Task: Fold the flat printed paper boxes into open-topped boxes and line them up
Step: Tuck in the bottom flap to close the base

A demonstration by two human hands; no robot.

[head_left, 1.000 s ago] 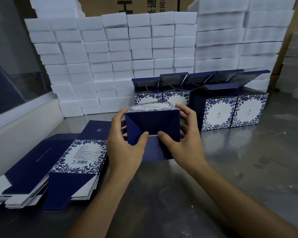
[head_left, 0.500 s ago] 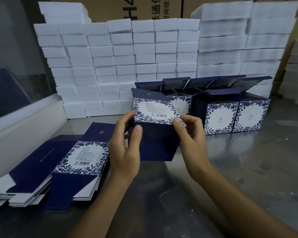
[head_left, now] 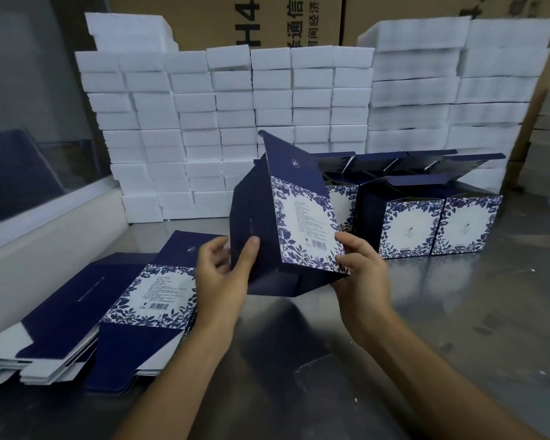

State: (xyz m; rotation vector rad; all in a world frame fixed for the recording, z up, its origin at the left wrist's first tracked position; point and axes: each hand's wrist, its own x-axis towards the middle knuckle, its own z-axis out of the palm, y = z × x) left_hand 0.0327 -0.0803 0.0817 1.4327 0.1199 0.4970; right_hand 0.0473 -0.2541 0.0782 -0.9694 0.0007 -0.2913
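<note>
Beyond both hands, a wall of white foam blocks [head_left: 267, 122] is stacked on the steel table [head_left: 458, 328], and brown cartons [head_left: 223, 20] are seen behind it. In front of the foam, beyond the right hand, a row [head_left: 426, 223] of folded boxes stands with the lids up. To the left of the left hand, a pile of flat boxes [head_left: 108, 306] lies on the table. Between the hands, the box [head_left: 286, 223] in work is held above the table, tilted, its long axis rising away from the hands and leaning a little left, with the lid flap at the far upper end. The left hand [head_left: 223, 277] grips the dark side near the bottom, thumb on the front. The right hand [head_left: 362, 271] pinches the lower right corner of the printed face. The row lies forward and to the right, so the right hand is judged nearer to it. The fingers behind the box are hidden, and whether the bottom is fully locked cannot be told; the small print is not readable.
</note>
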